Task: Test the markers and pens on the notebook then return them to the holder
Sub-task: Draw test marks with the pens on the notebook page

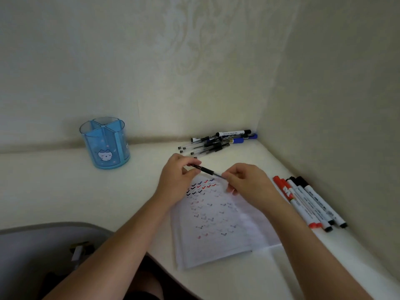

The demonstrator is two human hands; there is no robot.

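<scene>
A black pen point(207, 170) is held level above the top of the open notebook point(216, 221). My left hand point(178, 179) grips its barrel end and my right hand point(246, 182) pinches its tip end, perhaps the cap. The notebook page carries rows of small black, red and blue check marks. A blue see-through holder point(106, 146) with dividers and a cat picture stands at the far left, with nothing visible inside. A pile of pens and markers point(218, 140) lies at the back by the wall. Several markers point(309, 202) lie in a row right of the notebook.
The white table point(65, 191) sits in a corner, with walls behind and on the right. A grey chair point(43, 252) is at the lower left, below the table's curved front edge.
</scene>
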